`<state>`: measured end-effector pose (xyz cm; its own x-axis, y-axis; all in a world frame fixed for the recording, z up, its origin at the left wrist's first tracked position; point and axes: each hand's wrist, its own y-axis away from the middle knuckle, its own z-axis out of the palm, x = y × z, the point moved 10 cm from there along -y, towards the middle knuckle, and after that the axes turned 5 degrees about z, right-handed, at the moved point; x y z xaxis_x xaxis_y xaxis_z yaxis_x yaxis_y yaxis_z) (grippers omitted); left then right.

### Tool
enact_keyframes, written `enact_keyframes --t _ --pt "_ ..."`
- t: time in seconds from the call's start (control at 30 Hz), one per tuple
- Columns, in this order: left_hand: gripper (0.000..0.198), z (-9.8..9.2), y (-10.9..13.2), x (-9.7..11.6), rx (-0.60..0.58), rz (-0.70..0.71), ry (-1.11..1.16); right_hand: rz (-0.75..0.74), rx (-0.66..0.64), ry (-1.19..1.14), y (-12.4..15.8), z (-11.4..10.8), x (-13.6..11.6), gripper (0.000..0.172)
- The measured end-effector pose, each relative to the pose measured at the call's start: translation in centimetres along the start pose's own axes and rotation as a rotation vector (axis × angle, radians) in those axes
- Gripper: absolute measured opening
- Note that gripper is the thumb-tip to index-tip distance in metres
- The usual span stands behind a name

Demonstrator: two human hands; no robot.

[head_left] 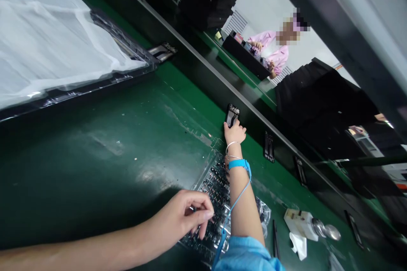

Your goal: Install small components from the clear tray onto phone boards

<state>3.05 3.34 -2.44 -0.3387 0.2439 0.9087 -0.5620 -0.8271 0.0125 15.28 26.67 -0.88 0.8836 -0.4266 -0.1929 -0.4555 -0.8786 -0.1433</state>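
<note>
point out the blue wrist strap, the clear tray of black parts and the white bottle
blue wrist strap (238, 163), head view, on the band around the right wrist (234, 151)
clear plastic tray (203, 181), head view, on its rim beside the black parts
white bottle (299, 224), head view, on its body

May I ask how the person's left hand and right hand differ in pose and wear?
The right hand stretches forward onto a small black part, while the left hand curls above a clear tray of black parts. The right wrist wears a blue strap and silver bangles; the left shows neither. Both are ungloved, over the green bench.
</note>
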Motion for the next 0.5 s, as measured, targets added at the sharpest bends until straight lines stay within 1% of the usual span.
enact_keyframes --t 0.07,0.13,0.23,0.3,0.37,0.4,0.43,0.5 --pt "0.019 -0.2 -0.1 0.2 0.01 0.007 -0.005 0.014 0.012 -0.049 -0.4 -0.1 0.0 0.036" --pt "0.019 -0.3 -0.2 0.3 0.02 0.007 -0.021 0.055 0.02 -0.118 -1.0 -0.6 0.6 0.034" --pt "0.02 -0.5 -0.3 0.7 0.031 0.016 -0.08 0.106 0.01 -0.258 -1.7 -2.2 2.3 0.031" --pt "0.02 -0.8 -0.4 0.9 0.044 0.022 -0.094 0.088 -0.018 -0.362 -1.2 -3.6 3.6 0.033" --pt "0.02 -1.3 -0.5 1.3 0.068 0.038 -0.061 0.03 -0.054 -0.461 0.8 -5.1 5.0 0.04" --pt "0.021 -1.5 -0.5 1.5 0.083 0.049 -0.032 -0.006 -0.072 -0.504 2.4 -5.9 5.8 0.046" --pt "0.021 -1.8 -0.6 1.7 0.098 0.064 0.002 -0.047 -0.087 -0.543 4.5 -6.7 6.5 0.05" --pt "0.02 -2.3 -0.6 2.2 0.13 0.092 0.08 -0.131 -0.106 -0.593 9.8 -8.3 7.6 0.055"
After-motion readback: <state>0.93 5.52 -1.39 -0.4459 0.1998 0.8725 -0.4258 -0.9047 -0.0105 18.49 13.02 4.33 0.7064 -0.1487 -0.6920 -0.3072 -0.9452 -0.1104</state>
